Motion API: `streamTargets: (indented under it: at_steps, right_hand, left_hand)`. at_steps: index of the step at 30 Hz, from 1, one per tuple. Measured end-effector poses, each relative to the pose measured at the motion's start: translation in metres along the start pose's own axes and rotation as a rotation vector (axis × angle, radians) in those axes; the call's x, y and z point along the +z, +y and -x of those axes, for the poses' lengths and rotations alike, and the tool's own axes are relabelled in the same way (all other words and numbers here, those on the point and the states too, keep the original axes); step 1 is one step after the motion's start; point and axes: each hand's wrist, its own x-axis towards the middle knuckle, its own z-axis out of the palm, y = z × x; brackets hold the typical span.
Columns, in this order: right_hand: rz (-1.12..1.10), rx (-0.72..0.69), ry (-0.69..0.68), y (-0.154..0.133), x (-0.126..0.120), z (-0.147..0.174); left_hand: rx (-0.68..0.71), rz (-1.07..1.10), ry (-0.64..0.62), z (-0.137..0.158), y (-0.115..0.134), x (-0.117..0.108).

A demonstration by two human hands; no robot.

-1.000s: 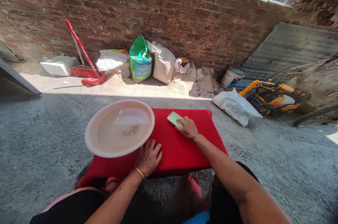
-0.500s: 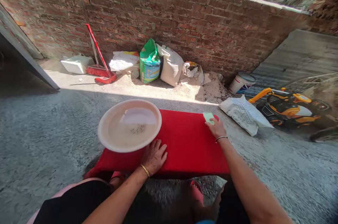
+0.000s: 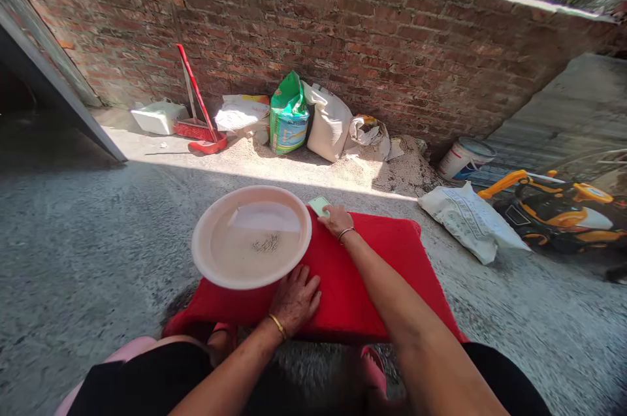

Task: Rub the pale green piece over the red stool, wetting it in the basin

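Head view: the right hand has its fingers closed on a flat pale green item at the far edge of the red cover, just beside the pink basin. The left hand lies palm down on the cover, fingers slightly spread, by the basin's near rim. Dark specks show inside the basin. Beyond, a green bag stands near the brick wall
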Motion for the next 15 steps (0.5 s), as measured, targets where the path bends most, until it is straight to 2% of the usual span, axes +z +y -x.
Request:
streamTargets:
  at_steps: [2,4,7,9,10,12,15]
  right_hand:
    - [0.01,0.101,0.012,0.047,-0.014,0.003]
    - [0.003,0.268,0.04,0.106,-0.032,0.015]
    - [0.044,0.578,0.086,0.194,-0.059,0.046]
    - [0.072,0.736,0.127,0.24,-0.07,0.071]
    - [0.064,0.746,0.151,0.256,-0.073,0.083]
    - [-0.002,0.674,0.2,0.276,-0.073,0.101]
    - [-0.139,0.525,0.255,0.272,-0.065,0.117]
  left_hand:
    - [0.005,0.003,0.007,0.0,0.0,0.0]
    - [0.007,0.004,0.015,0.0,0.0,0.0]
    - [0.001,0.008,0.021,0.0,0.001,-0.001]
    - [-0.005,0.017,0.024,0.0,0.002,-0.003]
    - [-0.006,0.021,0.023,0.0,0.003,-0.004]
    - [-0.01,0.024,0.015,0.0,0.004,-0.006]
    - [-0.013,0.018,-0.007,0.0,0.005,-0.01]
